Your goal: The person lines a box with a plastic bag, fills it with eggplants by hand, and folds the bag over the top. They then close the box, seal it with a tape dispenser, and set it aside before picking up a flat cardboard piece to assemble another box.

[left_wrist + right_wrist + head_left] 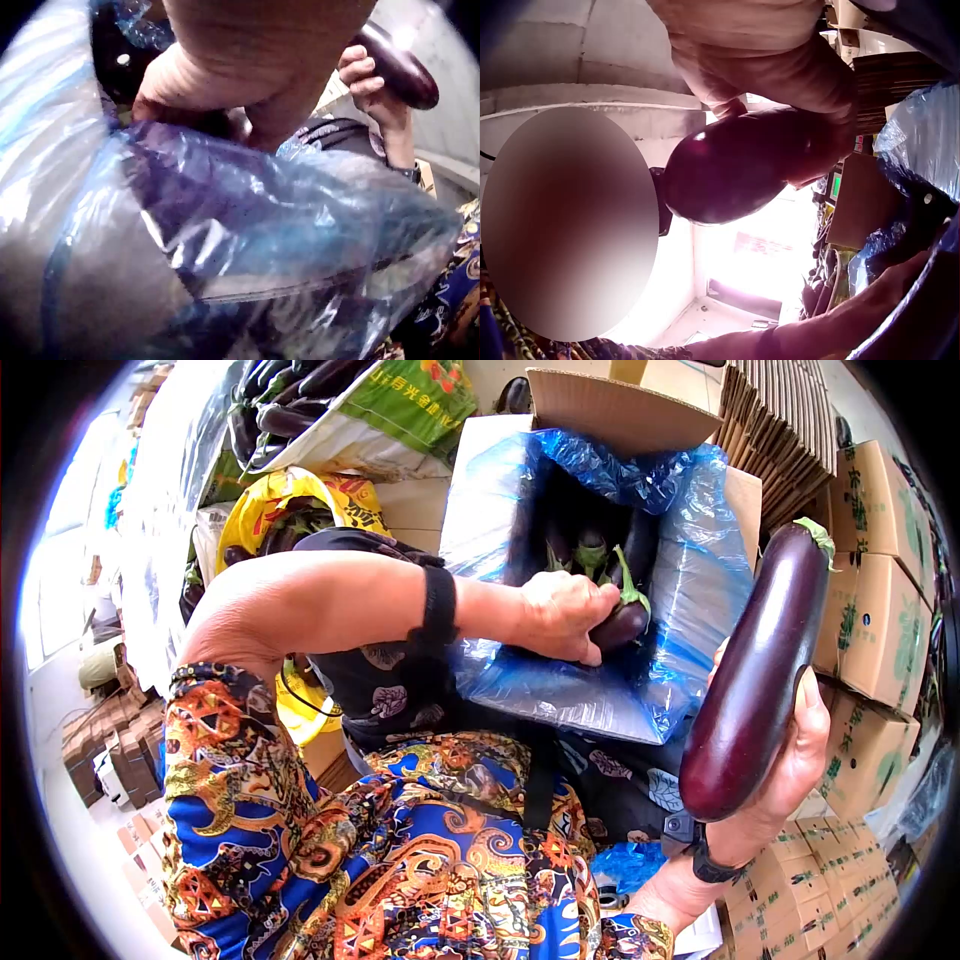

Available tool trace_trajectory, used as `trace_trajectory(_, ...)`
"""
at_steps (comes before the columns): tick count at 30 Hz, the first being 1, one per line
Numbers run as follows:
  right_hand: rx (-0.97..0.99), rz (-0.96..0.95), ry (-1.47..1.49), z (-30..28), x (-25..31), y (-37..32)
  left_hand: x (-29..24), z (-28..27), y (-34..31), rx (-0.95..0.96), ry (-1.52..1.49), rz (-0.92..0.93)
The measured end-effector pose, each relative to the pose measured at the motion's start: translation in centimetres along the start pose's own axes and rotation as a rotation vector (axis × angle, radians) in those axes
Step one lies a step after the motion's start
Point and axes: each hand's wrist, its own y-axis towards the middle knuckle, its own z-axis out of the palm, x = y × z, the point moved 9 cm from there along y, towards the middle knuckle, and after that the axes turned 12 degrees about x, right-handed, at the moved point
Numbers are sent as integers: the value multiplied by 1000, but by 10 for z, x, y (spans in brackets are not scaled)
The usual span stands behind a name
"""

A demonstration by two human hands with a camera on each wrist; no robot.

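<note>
A cardboard box (pixel 487 460) lined with a blue plastic bag (pixel 690 585) stands in front of me, with several eggplants (pixel 592 545) inside. Reaching down into it, my left hand (pixel 565 615) grips a dark eggplant (pixel 622 626) close to its green stem. In the left wrist view the bag's edge (pixel 247 187) hides most of that eggplant. Out to the right of the box, my right hand (pixel 795 765) holds up a large glossy eggplant (pixel 755 670), its green cap pointing up and away. The right wrist view shows the fingers wrapped about this eggplant (pixel 727 165).
A yellow bag (pixel 255 500) with eggplants stands left of the box. Behind it, more eggplants (pixel 290 420) lie beside a green printed sack (pixel 410 405). Flattened cardboard (pixel 775 430) is stacked at the back right, and printed cartons (pixel 875 610) are piled along the right.
</note>
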Motion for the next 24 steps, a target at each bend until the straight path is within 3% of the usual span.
trace_trajectory(5, 43, -16, -11, -1, -1, 3, 1, 37, 16, -69, 205, 119)
trace_trajectory(15, 28, -8, -47, 5, -5, 5, -14, 49, 11, -233, 477, 231)
trace_trajectory(18, 49, 18, -81, 8, -7, 6, -6, 54, 23, -18, 482, 178)
trace_trajectory(21, 24, 40, -121, 7, -8, 8, -10, 61, 24, -141, 580, 168)
trace_trajectory(24, 56, 22, -205, 17, -3, 8, -3, 47, 22, -155, 366, 143)
